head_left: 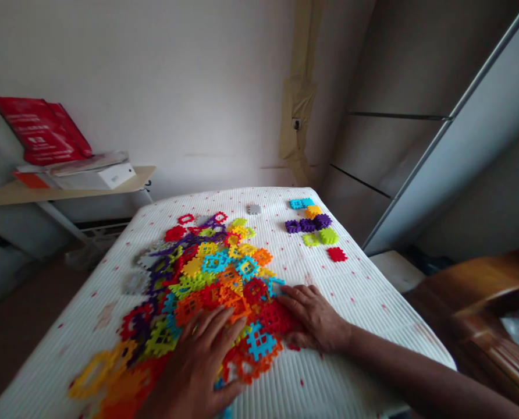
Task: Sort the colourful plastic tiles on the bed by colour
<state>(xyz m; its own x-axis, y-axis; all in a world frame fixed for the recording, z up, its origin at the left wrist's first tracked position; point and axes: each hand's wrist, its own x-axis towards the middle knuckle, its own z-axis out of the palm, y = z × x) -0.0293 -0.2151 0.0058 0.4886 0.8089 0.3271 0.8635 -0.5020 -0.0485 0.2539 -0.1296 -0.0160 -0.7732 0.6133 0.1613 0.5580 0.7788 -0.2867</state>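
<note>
A heap of flat, waffle-like plastic building tiles (207, 279) in red, orange, yellow, green, blue and purple covers the middle of a white ribbed table (364, 291). My left hand (198, 366) lies flat on the near side of the heap, fingers stretched out over orange and red tiles. To its right, my right hand (312, 317) rests palm down at the heap's right edge, fingers spread and touching a red tile (274, 317). A blue tile (259, 342) lies between the two hands. Neither hand grips anything.
Small sorted groups lie at the far right of the table: blue tiles (301, 203), purple tiles (307, 223), green tiles (320, 237), a single red tile (337, 254). A shelf (67, 189) with a red folder (41, 129) stands at left. Wooden furniture (490, 302) is at right.
</note>
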